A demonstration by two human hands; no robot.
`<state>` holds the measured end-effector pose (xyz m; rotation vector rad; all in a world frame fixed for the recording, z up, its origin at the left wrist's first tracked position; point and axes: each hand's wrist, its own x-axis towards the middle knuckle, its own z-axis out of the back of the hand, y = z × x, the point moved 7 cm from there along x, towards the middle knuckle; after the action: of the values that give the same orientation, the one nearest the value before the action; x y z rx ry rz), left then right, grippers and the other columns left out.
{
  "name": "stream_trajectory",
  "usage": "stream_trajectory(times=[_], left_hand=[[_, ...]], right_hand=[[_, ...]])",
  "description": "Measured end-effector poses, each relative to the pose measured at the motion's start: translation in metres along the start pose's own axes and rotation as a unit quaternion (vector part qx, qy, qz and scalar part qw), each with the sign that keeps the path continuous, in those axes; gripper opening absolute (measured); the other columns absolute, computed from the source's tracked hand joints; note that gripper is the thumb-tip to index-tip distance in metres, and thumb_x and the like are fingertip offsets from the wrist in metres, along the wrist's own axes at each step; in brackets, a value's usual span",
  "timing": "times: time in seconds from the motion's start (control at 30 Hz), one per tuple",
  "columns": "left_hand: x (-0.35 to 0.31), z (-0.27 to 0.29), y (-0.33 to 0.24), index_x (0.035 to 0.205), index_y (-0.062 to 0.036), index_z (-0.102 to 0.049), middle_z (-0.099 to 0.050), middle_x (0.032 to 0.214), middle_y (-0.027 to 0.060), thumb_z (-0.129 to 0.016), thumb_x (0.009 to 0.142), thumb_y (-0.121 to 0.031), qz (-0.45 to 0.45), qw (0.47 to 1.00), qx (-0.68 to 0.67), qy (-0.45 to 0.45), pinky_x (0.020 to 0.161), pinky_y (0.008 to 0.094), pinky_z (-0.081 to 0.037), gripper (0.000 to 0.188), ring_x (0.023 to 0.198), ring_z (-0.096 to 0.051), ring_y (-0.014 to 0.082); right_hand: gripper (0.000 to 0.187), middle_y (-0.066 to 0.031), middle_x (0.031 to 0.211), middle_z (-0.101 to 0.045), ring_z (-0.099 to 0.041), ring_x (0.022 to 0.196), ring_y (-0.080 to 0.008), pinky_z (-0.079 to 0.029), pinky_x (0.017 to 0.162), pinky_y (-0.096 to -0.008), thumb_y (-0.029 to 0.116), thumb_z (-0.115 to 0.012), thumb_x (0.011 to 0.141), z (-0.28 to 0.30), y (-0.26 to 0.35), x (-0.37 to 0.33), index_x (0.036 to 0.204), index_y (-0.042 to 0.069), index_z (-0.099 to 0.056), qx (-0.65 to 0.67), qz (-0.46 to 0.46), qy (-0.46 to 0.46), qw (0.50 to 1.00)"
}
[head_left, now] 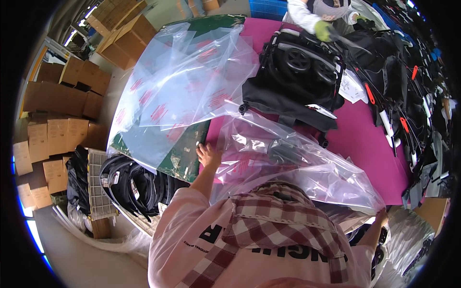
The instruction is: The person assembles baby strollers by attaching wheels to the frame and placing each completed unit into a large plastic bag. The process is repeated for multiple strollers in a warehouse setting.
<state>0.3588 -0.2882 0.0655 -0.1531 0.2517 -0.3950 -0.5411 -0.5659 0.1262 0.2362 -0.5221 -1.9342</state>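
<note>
A clear plastic bag lies stretched across the pink tabletop in front of me. My left hand is open, fingers spread, resting at the seam between the pink and green surfaces beside the bag's left end. At the far right, my right hand is closed on the bag's right corner; its fingers are partly hidden. Beyond the bag lies a black folded stroller, wheels upward, its near edge close to the film. More flat clear bags with red print are piled on the green board to the left.
Across the table, a co-worker's gloved hand is near the stroller. Black parts and red-handled tools crowd the right. Bundled black fabric pieces sit in a container below left. Stacked cardboard boxes stand left; a blue crate is behind.
</note>
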Motion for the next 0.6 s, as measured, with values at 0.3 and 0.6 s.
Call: stream_trajectory(times=[0.3, 0.6], left_hand=[[-0.003, -0.034, -0.065, 0.092, -0.005, -0.062, -0.063, 0.101, 0.0157, -0.068, 0.079, -0.024, -0.169, 0.961, -0.215, 0.047, 0.078, 0.0461, -0.047, 0.024, 0.097, -0.059, 0.035], [0.024, 0.025, 0.062, 0.095, 0.0025, -0.048, -0.064, 0.096, 0.0195, -0.053, 0.091, 0.0, 0.057, 0.807, -0.569, 0.148, 0.07, 0.0364, -0.06, 0.007, 0.081, -0.069, 0.0288]], right_hand=[[0.042, -0.0086, 0.061, -0.062, -0.057, 0.048, -0.0164, -0.045, 0.045, -0.032, 0.035, -0.058, 0.092, -0.025, -0.03, -0.011, 0.069, 0.001, -0.062, 0.088, -0.058, 0.033, 0.994], [0.011, -0.0141, 0.074, -0.063, -0.061, 0.067, -0.023, -0.049, 0.062, -0.0354, 0.008, -0.059, 0.088, -0.058, 0.363, -0.133, 0.081, -0.001, -0.06, 0.127, 0.315, 0.105, 0.935]])
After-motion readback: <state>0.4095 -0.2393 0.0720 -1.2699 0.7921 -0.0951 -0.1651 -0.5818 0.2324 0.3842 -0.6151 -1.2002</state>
